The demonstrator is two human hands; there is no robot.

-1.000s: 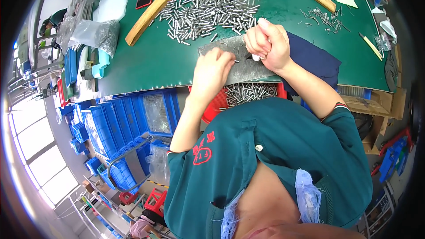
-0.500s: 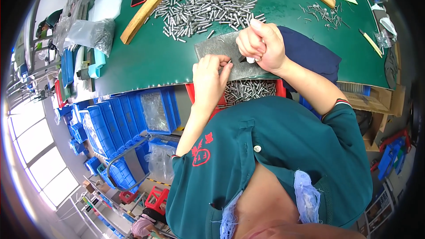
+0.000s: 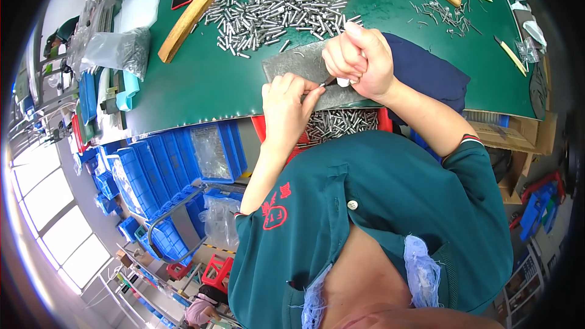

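My left hand [image 3: 285, 106] pinches a small metal pin [image 3: 322, 84] between thumb and fingertips, over the grey mat [image 3: 291, 64] at the table's near edge. To its right, my right hand [image 3: 364, 64] is closed in a fist round a tool with a white part [image 3: 343, 81] and a dark narrow tip. The fist hides most of this tool, so its kind does not show. The tip is beside the pin; whether they touch I cannot tell. Beyond the mat lies a heap of metal pins [image 3: 277, 12]. Below the hands, a red bin [image 3: 385, 120] holds many similar pins.
Wooden strips [image 3: 195, 18] flank the heap on the green table [image 3: 201, 85]. Dark blue cloth [image 3: 426, 73] lies right of my right hand. Thin metal scraps [image 3: 448, 17] and a yellow-handled cutter [image 3: 512, 58] lie farther right. Blue crates [image 3: 137, 176] stand at lower left.
The pin in my left hand now sticks out closer to the tool's tip. My right hand keeps its grip. The table scene has shifted slightly leftward in view.
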